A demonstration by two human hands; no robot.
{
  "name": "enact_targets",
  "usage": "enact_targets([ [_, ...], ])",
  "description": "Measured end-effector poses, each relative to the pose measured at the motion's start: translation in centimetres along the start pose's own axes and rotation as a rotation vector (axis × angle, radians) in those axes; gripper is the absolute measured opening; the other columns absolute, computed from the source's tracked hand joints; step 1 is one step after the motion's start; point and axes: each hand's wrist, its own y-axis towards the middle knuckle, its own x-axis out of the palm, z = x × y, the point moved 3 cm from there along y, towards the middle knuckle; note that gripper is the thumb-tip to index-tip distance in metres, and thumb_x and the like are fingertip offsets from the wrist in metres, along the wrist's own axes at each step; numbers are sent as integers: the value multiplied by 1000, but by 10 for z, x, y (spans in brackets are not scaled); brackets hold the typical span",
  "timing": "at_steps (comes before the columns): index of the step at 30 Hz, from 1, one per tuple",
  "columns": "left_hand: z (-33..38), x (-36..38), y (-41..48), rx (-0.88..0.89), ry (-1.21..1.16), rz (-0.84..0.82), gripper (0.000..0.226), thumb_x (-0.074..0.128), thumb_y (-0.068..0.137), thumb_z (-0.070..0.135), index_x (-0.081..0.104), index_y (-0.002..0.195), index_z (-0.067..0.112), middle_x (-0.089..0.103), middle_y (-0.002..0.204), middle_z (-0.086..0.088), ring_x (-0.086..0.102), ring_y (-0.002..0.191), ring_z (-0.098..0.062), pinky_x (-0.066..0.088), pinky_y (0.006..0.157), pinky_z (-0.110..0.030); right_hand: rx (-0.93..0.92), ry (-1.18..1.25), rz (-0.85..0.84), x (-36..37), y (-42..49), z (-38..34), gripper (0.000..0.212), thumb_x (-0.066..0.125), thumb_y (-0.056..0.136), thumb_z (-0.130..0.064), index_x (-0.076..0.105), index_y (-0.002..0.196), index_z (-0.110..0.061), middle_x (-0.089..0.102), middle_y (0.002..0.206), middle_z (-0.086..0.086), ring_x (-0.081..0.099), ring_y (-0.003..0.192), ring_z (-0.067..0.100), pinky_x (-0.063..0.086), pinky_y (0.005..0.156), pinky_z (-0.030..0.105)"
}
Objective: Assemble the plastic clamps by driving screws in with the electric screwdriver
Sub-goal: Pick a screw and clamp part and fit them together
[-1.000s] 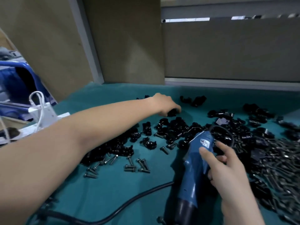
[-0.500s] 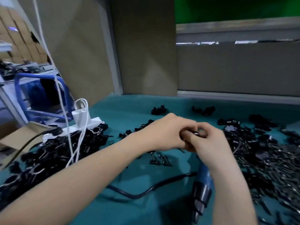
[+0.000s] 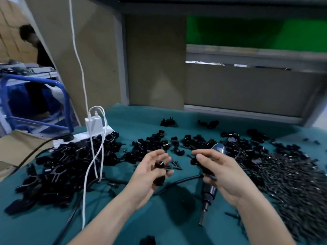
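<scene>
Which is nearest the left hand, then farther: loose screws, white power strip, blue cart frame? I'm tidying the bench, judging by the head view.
From the left hand:
1. Loose screws, just right of its fingertips.
2. White power strip, back left on the table.
3. Blue cart frame, beyond the table's left edge.

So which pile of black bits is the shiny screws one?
The pile of screws on the right, beside the right hand. It is thin and glinting; the left pile of plastic clamps is chunky.

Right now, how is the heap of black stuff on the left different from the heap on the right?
The left heap is chunky plastic clamp pieces with round loops; the right heap is thin, straight screws. White charger cables drape over the left heap; none cross the right heap. Both are black and lie loose on the teal table cover.
</scene>
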Motion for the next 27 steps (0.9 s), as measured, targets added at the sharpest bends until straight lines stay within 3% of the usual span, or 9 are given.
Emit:
enact_targets([
  [3, 2, 6, -4, 220, 576, -127, 39, 63, 88, -4, 68, 98, 34, 10, 155, 26, 31, 133, 15, 29, 110, -15, 26, 55, 28, 1, 1, 6, 11, 69, 86, -20, 79, 83, -23, 70, 93, 8, 54, 62, 9, 46, 50, 20],
  [5, 1, 6, -5, 288, 627, -130, 48, 65, 86, -5, 71, 89, 43, -2, 154, 30, 25, 136, 15, 29, 107, -10, 46, 144, 8, 5, 7, 10, 8, 70, 82, -14, 78, 84, -16, 68, 91, 13, 55, 57, 11, 50, 53, 21],
  [8, 3, 5, -6, 282, 531, -118, 55, 63, 87, -8, 73, 90, 47, 23, 154, 20, 41, 130, 9, 39, 101, -11, 94, 271, -83, 16, 18, 11, 19, 69, 77, 0, 73, 95, -6, 71, 87, 14, 64, 62, 15, 55, 60, 21],
  [10, 1, 3, -3, 278, 565, -93, 61, 62, 86, -8, 70, 92, 52, 58, 129, 16, 57, 117, 2, 44, 96, -15, 99, 261, -107, 24, 26, 10, 26, 66, 81, 9, 69, 103, -3, 72, 81, 10, 67, 64, 16, 55, 62, 19],
  [12, -4, -1, -2, 245, 621, -36, 64, 62, 86, -5, 59, 96, 58, 72, 100, 10, 65, 95, -8, 48, 88, -23, 55, 189, -72, 30, 33, 10, 29, 66, 82, 8, 68, 107, -4, 71, 77, 6, 67, 64, 16, 55, 62, 19],
  [16, -19, -9, -2, 120, 556, 26, 74, 55, 87, -4, 33, 124, 56, 75, 94, 5, 70, 89, -15, 51, 87, -34, -53, -167, -34, 41, 35, 15, 32, 76, 80, -10, 71, 110, -18, 75, 85, -7, 70, 77, 1, 51, 63, 12],
  [19, -29, -15, 2, 122, 602, 54, 72, 55, 85, -11, 49, 129, 46, 74, 96, 5, 70, 85, -12, 55, 83, -28, -118, -367, -63, 44, 33, 16, 36, 77, 79, -21, 68, 113, -30, 71, 93, -22, 62, 89, -16, 45, 77, 3],
  [21, -30, -18, 2, 169, 628, 86, 76, 58, 83, -9, 53, 120, 57, 74, 94, 5, 64, 71, -9, 52, 69, -19, -147, -458, -79, 45, 32, 16, 29, 76, 81, -28, 66, 107, -37, 66, 83, -32, 56, 84, -25, 39, 72, -4],
  [27, -34, -21, 4, 125, 575, 93, 73, 67, 85, 1, 40, 134, 48, 71, 102, 24, 64, 100, 6, 47, 89, -13, -202, -644, -101, 57, 31, 22, 28, 72, 82, -34, 72, 110, -28, 69, 98, -16, 59, 88, -4, 39, 73, 1],
])
